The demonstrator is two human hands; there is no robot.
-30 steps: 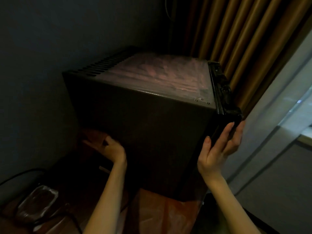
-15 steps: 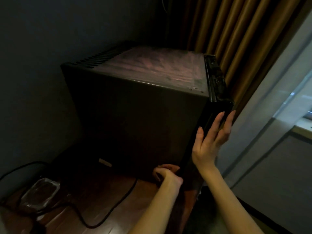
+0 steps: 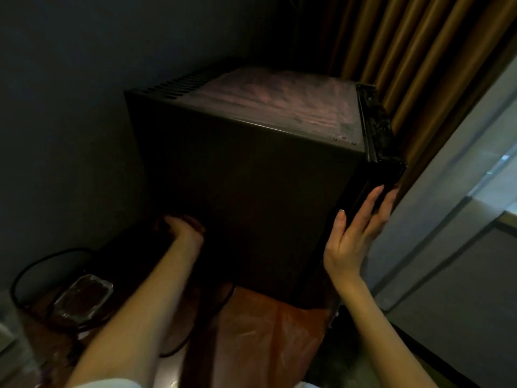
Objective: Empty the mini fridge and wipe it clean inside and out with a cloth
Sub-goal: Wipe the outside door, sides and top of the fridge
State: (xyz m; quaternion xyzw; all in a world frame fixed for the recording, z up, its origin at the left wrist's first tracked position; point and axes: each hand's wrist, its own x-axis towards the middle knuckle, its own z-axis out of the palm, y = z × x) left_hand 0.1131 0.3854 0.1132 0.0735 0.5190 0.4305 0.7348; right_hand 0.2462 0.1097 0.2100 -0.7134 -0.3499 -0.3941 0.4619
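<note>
Mini fridge (image 3: 246, 175): dark, door shut, beside curtain (image 3: 414, 57).
Left hand (image 3: 181, 229): low on fridge's left side; grip unclear in shadow.
Right hand (image 3: 355, 233): fingers spread flat against door edge, holding nothing.

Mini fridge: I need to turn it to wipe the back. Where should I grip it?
Judging by its boxy shape, grip the mini fridge at opposite vertical edges: the right hand flat at the front door corner, the left hand low on the rear edge, coming from this bare side panel.
</note>
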